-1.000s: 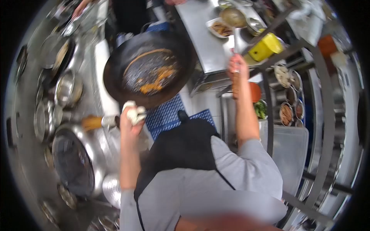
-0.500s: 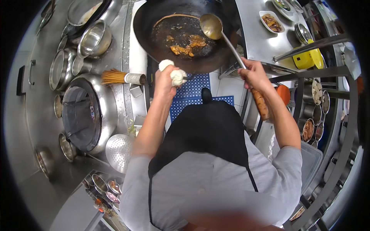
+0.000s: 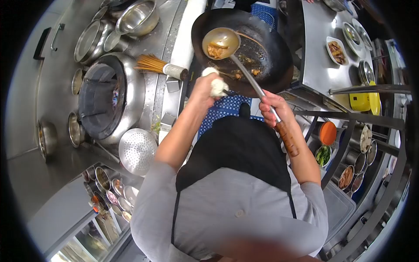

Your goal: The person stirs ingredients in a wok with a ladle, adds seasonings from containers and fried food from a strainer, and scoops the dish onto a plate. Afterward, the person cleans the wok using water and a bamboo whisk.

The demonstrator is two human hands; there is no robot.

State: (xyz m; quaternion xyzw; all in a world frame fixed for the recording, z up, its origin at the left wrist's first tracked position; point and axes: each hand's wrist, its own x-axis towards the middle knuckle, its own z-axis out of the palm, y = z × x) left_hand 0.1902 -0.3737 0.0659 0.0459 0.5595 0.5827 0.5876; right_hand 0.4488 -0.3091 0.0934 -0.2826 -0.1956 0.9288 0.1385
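My left hand [image 3: 207,88] is closed around a bunched white cloth [image 3: 218,87] at the near edge of a large black wok [image 3: 279,65]. The wok's grip under the cloth is hidden. In my right hand [image 3: 276,106] is the metal shaft of a ladle [image 3: 251,78], its brown wooden handle [image 3: 287,139] running back along my forearm. The ladle's bowl is over the left part of the wok and holds brown, sauced food pieces [image 3: 216,50]. A few more food bits [image 3: 255,71] lie on the wok's oily inside.
Left of me are a burner [image 3: 102,96], a bamboo brush [image 3: 152,64], a perforated skimmer [image 3: 137,150] and steel bowls [image 3: 139,18]. At right, a steel counter [image 3: 316,43] bears a white dish of food [image 3: 337,51]; a metal rack [image 3: 362,122] stands nearer.
The ladle's bowl has moved left over the wok and now contains food pieces, with less food left on the wok's surface. The wok sits farther right in view; the camera has shifted too.
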